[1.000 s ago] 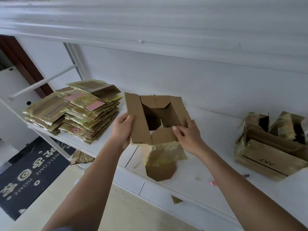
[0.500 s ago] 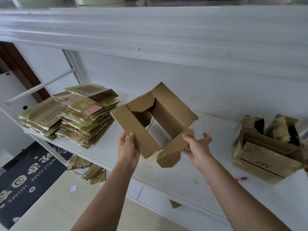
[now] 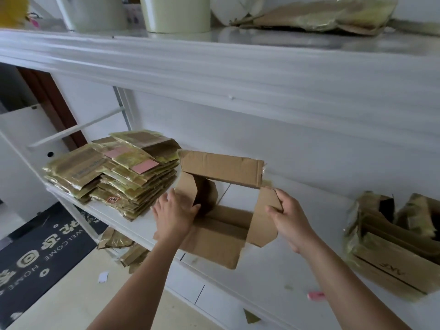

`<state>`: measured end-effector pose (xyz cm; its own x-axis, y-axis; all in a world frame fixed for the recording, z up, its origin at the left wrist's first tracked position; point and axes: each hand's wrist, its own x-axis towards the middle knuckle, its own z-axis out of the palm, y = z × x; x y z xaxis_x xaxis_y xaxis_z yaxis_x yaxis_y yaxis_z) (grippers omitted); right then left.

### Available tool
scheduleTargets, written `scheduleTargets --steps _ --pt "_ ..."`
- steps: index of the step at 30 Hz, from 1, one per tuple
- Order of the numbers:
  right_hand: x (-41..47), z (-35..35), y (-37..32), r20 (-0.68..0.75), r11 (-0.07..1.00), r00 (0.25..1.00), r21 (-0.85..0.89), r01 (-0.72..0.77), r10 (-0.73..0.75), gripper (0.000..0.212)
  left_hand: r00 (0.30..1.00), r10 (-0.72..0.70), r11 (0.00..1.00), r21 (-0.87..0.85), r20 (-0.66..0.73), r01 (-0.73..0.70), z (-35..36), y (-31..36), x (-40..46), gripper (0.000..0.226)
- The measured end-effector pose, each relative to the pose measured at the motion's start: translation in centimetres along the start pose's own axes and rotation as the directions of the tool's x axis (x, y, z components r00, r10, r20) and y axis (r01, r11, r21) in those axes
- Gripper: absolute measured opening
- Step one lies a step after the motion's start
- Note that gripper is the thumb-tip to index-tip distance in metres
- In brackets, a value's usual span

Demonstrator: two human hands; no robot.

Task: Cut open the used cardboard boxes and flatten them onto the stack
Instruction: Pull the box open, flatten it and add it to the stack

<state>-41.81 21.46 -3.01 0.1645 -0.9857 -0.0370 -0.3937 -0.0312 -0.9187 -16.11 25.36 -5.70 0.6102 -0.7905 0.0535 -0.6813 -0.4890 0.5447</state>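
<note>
Two bare hands hold one opened cardboard box (image 3: 221,206) just above the white counter (image 3: 273,277), the landmark for all that follows. Nearest the viewer, the left hand (image 3: 175,216) lies against the box's left wall, fingers (image 3: 166,201) fairly straight and spread, the thumb hooked over the wall's edge. The right hand (image 3: 289,219) pinches the right-hand flap, its fingers curled round the cardboard edge. With both ends open the box is a hollow sleeve, and the counter shows through it. It looks light and thin-walled, stiff along the panels but ready to fold at its creases; opposite corners seem the best hold for pressing it flat. Farther back on the counter's left end sits the stack (image 3: 114,175) of flattened boxes. At its right end wait uncut boxes (image 3: 390,244).
</note>
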Motion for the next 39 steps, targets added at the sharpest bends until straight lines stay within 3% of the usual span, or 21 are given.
scheduleTargets --steps 6,10,12,14,15,17,21,23,25,26,27,29,30,31,32,34,36,39 --pt "-0.5 -1.2 0.3 0.048 0.994 0.995 -0.063 0.086 -0.083 0.046 1.000 0.015 0.992 -0.123 0.003 -0.015 0.3 1.1 0.1 0.068" --pt "-0.1 -3.2 0.5 -0.011 0.985 0.995 -0.146 0.096 -0.098 0.050 0.998 0.063 0.899 -0.435 -0.006 -0.060 0.0 0.9 0.4 0.042" --pt "0.2 -4.5 0.6 0.006 0.956 0.993 -0.270 0.114 -0.116 0.054 0.991 0.019 0.723 -0.687 0.131 0.077 -0.6 0.4 0.7 0.031" --pt "0.6 -5.5 0.8 0.054 0.906 0.993 -0.405 0.120 -0.108 0.055 0.934 0.016 0.412 -0.854 0.356 0.318 -1.0 -0.2 0.9 0.033" --pt "0.8 -5.6 0.9 0.084 0.886 0.993 -0.449 0.117 -0.088 0.055 0.893 0.015 0.292 -0.856 0.450 0.427 -1.3 -0.7 0.9 0.034" --pt "0.8 -5.5 1.4 0.165 0.858 0.986 -0.506 0.088 -0.004 0.054 0.810 -0.044 0.215 -0.786 0.585 0.580 -1.4 -2.4 0.7 0.034" --pt "-0.2 -3.5 3.9 0.378 0.813 0.908 -0.578 0.076 0.183 0.056 0.641 -0.178 0.321 -0.571 0.747 0.755 -0.7 -7.6 0.1 0.043" --pt "-0.8 -2.1 5.5 0.431 0.794 0.863 -0.605 0.059 0.264 0.059 0.628 -0.236 0.492 -0.466 0.741 0.735 -0.4 -8.9 0.0 0.040" --pt "-1.3 -0.8 6.7 0.435 0.783 0.834 -0.622 0.005 0.340 0.066 0.793 -0.179 0.786 -0.400 0.582 0.471 0.3 -8.9 0.0 0.035" --pt "-1.6 -0.3 7.1 0.432 0.776 0.817 -0.629 -0.031 0.383 0.069 0.865 -0.054 0.891 -0.366 0.500 0.268 0.7 -8.6 -0.1 0.038" --pt "-1.8 0.2 7.4 0.432 0.770 0.796 -0.635 -0.066 0.424 0.069 0.877 0.096 0.956 -0.289 0.470 0.050 1.2 -8.3 -0.3 0.046" --pt "-1.8 1.2 7.8 0.435 0.758 0.762 -0.642 -0.111 0.480 0.063 0.742 0.282 0.936 -0.005 0.608 -0.352 3.0 -7.5 -1.0 0.058" --pt "-1.8 1.8 7.9 0.430 0.753 0.756 -0.646 -0.124 0.494 0.058 0.655 0.261 0.880 0.103 0.709 -0.463 4.1 -7.2 -1.6 0.064" --pt "-1.6 2.4 8.0 0.414 0.745 0.763 -0.655 -0.129 0.496 0.052 0.610 0.192 0.871 0.153 0.768 -0.466 5.3 -7.0 -2.1 0.068" --pt "-1.4 3.1 8.1 0.384 0.730 0.790 -0.674 -0.113 0.477 0.046 0.604 0.136 0.892 0.168 0.785 -0.420 6.2 -7.0 -2.6 0.070" --pt "-0.8 4.2 8.6 0.292 0.692 0.882 -0.720 -0.052 0.370 0.040 0.659 0.127 0.918 0.165 0.741 -0.362 7.2 -7.1 -2.9 0.067" --pt "-0.5 5.5 9.2 0.236 0.710 0.936 -0.704 -0.020 0.261 0.051 0.700 0.130 0.907 0.201 0.702 -0.370 7.5 -7.2 -2.8 0.060" --pt "-0.3 8.1 10.4 0.299 0.672 0.895 -0.741 -0.001 0.331 0.067 0.733 0.121 0.910 0.220 0.670 -0.351 7.7 -7.5 -3.1 0.059"
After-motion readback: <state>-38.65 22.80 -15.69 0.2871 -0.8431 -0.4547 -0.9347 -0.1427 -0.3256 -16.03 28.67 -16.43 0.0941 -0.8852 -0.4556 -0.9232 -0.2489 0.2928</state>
